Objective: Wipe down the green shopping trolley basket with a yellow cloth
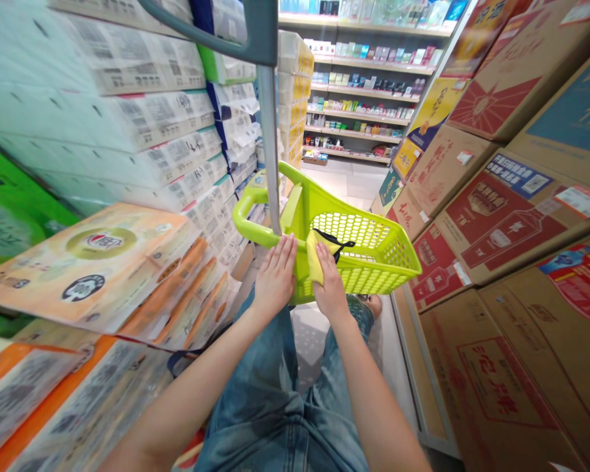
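The right hand (330, 288) is closed around a soft yellow cloth (314, 262), pressing it against the near edge of a lime-green plastic shopping basket (347, 202) with latticed walls. Just left of that grip, the left hand (275, 272) lies flat on the same edge, fingers straight and side by side, clasping nothing that shows; its thumb is hidden. A silver metal pole (269, 144) rises just beyond its fingertips to a dark grey plastic handle (261, 39). A thin black strap (343, 244) lies beside the cloth, reaching into the basket. Brown-and-red cardboard cartons (506, 216) stand well right of both hands.
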Demonstrator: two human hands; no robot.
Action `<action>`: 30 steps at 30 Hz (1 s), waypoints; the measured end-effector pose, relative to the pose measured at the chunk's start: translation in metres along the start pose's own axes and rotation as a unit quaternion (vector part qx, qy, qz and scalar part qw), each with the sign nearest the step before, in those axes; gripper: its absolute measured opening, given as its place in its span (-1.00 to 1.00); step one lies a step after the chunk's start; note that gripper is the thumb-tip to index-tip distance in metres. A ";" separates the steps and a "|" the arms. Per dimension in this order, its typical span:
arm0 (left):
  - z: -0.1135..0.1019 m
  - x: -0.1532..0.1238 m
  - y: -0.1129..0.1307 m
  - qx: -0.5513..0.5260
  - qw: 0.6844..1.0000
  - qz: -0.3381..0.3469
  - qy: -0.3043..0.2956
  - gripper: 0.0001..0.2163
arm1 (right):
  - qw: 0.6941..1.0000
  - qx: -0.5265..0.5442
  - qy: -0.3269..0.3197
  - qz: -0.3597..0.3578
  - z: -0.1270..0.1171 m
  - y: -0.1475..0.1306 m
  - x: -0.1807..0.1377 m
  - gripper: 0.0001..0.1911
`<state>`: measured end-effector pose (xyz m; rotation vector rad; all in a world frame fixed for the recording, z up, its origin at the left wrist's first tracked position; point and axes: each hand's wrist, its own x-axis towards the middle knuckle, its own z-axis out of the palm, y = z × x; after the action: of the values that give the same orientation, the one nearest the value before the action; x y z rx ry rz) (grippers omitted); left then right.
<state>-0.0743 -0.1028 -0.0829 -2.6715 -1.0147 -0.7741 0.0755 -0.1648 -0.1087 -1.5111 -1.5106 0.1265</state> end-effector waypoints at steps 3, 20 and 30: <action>0.001 0.001 0.001 -0.004 1.000 -0.011 0.007 -0.28 | 0.998 -0.041 0.020 0.038 -0.022 0.030 -0.019 -0.13; 0.000 0.001 0.000 -0.012 1.000 -0.003 0.007 -0.38 | 1.000 0.005 -0.009 -0.011 0.019 -0.029 0.020 -0.23; 0.003 0.001 0.004 -0.016 0.999 -0.018 0.029 -0.38 | 0.991 -0.090 0.052 0.089 -0.043 0.056 -0.034 -0.16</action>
<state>-0.0693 -0.1042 -0.0847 -2.6482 -1.0484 -0.8764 0.1357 -0.2030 -0.1407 -1.7687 -1.3318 0.0146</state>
